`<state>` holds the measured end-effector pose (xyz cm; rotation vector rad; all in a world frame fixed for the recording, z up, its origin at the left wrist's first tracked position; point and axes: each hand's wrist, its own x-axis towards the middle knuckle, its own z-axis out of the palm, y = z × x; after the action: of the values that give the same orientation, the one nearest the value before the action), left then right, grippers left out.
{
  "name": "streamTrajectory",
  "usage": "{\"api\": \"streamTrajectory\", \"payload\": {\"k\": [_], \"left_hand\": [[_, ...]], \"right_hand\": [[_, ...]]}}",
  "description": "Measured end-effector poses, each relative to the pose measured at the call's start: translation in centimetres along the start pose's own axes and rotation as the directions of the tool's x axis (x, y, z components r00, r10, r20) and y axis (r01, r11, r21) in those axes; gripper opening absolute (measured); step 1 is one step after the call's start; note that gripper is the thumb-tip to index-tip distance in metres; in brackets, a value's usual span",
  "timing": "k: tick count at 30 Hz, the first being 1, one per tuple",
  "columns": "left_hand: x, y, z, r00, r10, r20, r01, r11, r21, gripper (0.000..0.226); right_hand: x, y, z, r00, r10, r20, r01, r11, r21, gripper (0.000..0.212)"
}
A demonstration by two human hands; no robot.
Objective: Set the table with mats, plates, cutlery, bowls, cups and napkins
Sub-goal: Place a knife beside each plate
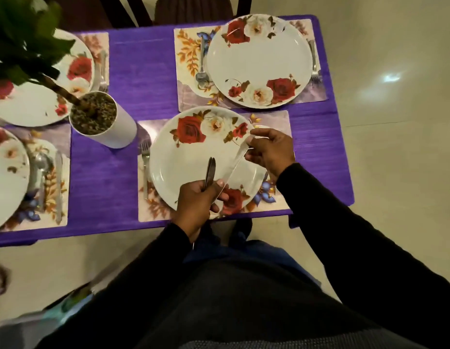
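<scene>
A rose-patterned white plate point(183, 167) lies on a floral mat point(276, 122) at the purple table's near edge, with a fork point(145, 162) on the mat to its left. Above the plate, my left hand point(196, 205) grips a bundle of cutlery point(210, 171) whose tips point up. My right hand point(269, 149) pinches one end of a single shiny piece of cutlery point(234, 167), probably a knife; its other end still sits at my left hand. A second plate point(259, 61) on its own mat has a spoon point(201, 71) on its left and a fork point(314, 64) on its right.
A white pot with a green plant point(103, 119) stands left of the near plate. Two more set places with plates point(29, 104) and cutlery lie at the left. The purple table point(103, 187) ends just before my body; a dark chair point(193, 8) stands at the far side.
</scene>
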<state>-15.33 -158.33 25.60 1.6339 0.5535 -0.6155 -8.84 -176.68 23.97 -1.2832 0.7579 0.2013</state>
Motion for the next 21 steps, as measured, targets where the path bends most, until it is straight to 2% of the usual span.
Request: {"api": "streamTrajectory", "payload": {"k": [3,6,10,13,15,17,21], "left_hand": [[-0.4,0.0,1.9,0.999,-0.021,-0.029,0.020,0.998,-0.064,0.021],[-0.1,0.1,3.7,0.997,-0.023,-0.077,0.014,0.992,-0.123,0.017],[0.6,-0.4,5.9,0.985,0.121,-0.122,-0.128,0.990,-0.054,0.012],[0.4,-0.4,7.8,0.967,0.235,-0.103,-0.233,0.972,0.030,0.017],[0.1,-0.2,9.0,0.964,0.249,-0.088,-0.244,0.968,0.060,0.007],[0.1,-0.1,10.5,0.966,0.241,-0.093,-0.235,0.970,0.070,0.013],[0.4,-0.3,14.1,0.985,0.119,-0.123,-0.120,0.993,0.002,0.019]], "right_hand": [[0.8,-0.7,-1.1,1.000,0.000,0.005,0.000,1.000,-0.015,0.015],[1.6,-1.2,-2.8,0.995,-0.022,-0.100,0.018,0.999,-0.043,0.012],[2.7,-2.2,-5.6,0.977,-0.113,-0.183,0.079,0.980,-0.184,0.011],[3.7,-3.3,-7.6,0.957,-0.220,-0.187,0.153,0.936,-0.317,0.010],[4.5,-4.0,-8.7,0.963,-0.227,-0.145,0.167,0.925,-0.341,0.006],[5.4,-4.7,-9.8,0.985,-0.167,-0.047,0.143,0.933,-0.330,0.012],[7.9,-5.4,-12.4,0.990,-0.023,0.142,0.067,0.948,-0.310,0.017]]}}
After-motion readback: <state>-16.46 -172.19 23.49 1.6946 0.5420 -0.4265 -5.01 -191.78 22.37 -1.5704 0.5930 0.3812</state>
